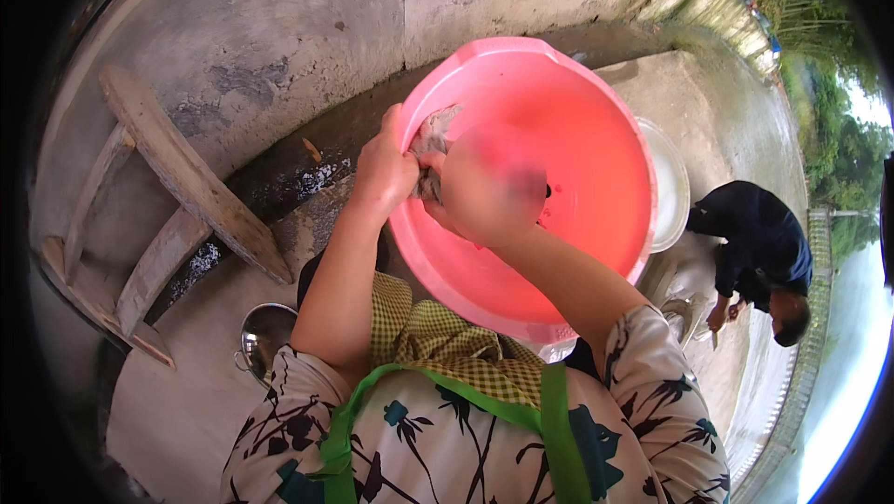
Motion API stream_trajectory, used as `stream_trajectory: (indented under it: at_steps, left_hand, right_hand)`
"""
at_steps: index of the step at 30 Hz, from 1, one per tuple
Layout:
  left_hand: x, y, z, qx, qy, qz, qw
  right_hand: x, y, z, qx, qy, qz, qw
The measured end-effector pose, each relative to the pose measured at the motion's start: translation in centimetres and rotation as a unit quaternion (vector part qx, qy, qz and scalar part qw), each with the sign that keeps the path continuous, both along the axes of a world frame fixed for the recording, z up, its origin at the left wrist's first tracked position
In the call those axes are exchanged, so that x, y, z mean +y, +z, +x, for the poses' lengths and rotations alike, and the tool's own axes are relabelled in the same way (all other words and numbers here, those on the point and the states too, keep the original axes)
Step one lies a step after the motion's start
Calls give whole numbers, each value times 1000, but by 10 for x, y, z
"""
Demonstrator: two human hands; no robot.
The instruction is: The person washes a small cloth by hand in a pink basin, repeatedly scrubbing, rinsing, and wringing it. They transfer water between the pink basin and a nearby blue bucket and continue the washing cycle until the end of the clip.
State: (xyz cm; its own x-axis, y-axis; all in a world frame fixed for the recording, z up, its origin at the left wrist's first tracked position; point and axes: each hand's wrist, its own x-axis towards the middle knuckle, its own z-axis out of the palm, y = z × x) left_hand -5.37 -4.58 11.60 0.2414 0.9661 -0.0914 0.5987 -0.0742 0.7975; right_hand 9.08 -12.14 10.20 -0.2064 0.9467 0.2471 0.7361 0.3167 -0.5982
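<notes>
A large pink plastic basin (594,155) is tilted in front of me, with its open side facing me. My left hand (391,169) is closed on the basin's left rim, and a wet greyish cloth (436,130) lies under its fingers against the inner wall. Inside the basin is my right hand (464,204), mostly hidden by a blurred patch; its visible fingers touch the cloth's edge near my left hand. Whether it grips the cloth is unclear. Small red bits and a dark spot show on the basin's inside. I wear a checked apron (433,322) with green trim.
A worn wooden bench (188,162) lies on its side at the left by a concrete wall (314,29). Wet gutter runs along the wall. A metal bowl (265,340) stands lower left. Right of the basin are a white tub (667,186) and a stooping person (761,239) holding a knife.
</notes>
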Motion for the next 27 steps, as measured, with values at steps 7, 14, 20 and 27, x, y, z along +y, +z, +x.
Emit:
stream_trajectory:
  at_steps: [7, 14, 20, 27]
  left_hand:
    - [-3, 15, -4, -7, -59, -15, 998]
    - [-1, 14, 8, 1, -99, -35, 994]
    - [-9, 15, 8, -8, -76, -4, 997]
    - [0, 12, -9, -78, -65, 27, 995]
  right_hand:
    - [94, -61, 60, -91, -236, -15, 967]
    - [92, -104, 128, 524, -565, 90, 631]
    - [108, -49, 58, 289, -393, 129, 863]
    - [25, -52, 3, 22, 49, -36, 998]
